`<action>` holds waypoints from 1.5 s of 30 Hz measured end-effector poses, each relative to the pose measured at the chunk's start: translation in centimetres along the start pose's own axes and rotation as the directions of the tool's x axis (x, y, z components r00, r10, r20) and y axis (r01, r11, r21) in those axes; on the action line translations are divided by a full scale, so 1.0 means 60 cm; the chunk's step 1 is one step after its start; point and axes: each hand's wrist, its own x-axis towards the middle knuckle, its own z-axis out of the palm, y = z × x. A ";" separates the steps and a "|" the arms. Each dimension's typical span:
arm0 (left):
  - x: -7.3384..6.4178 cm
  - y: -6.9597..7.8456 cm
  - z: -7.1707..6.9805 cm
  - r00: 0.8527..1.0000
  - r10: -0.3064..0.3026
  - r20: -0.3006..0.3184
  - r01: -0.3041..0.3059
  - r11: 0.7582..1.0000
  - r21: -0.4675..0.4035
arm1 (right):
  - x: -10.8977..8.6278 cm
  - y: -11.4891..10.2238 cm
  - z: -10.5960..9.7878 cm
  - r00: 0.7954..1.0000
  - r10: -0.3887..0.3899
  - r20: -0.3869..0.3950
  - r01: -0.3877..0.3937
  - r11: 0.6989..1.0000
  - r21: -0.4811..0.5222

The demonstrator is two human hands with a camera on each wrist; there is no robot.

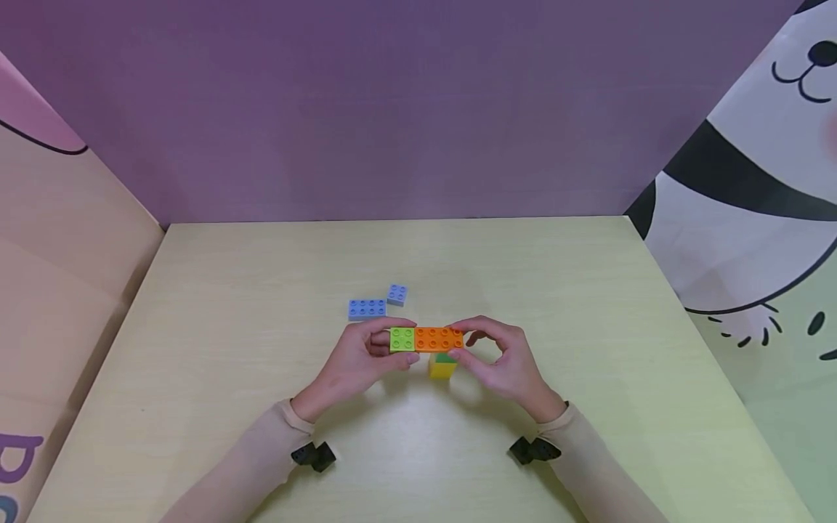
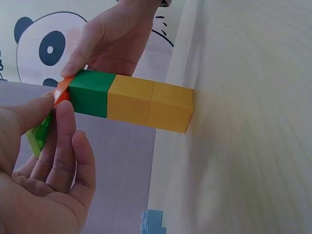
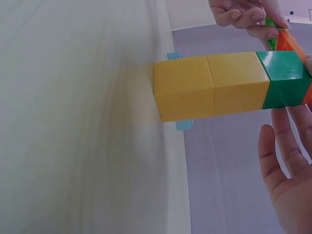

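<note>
In the middle of the head view, the left hand point(image 1: 360, 362) pinches a lime brick point(image 1: 402, 339) between thumb and fingers, a narrow grip. The right hand point(image 1: 505, 358), at centre right, pinches the far right end of an orange brick point(image 1: 439, 339), just as narrowly. The two bricks abut in one row, studs facing the camera, lime on the left.

Beneath the orange brick is a small tower: a green block point(image 2: 90, 95) on an upper yellow block point(image 2: 129, 100) and a lower yellow block point(image 2: 170, 107). The orange brick appears to touch the green block's top; whether it is pressed home I cannot tell.

The pale table point(image 1: 588, 290) bears the tower, plus a longer blue brick point(image 1: 368, 309) and a smaller blue brick point(image 1: 396, 294) just above the left hand in the head view. A purple wall point(image 1: 405, 109) fills the top of that frame.
</note>
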 end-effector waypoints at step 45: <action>0.004 -0.009 0.001 0.998 0.004 -0.059 -0.003 1.000 0.010 | 0.065 0.040 -0.036 0.885 0.309 0.348 -0.364 0.926 0.104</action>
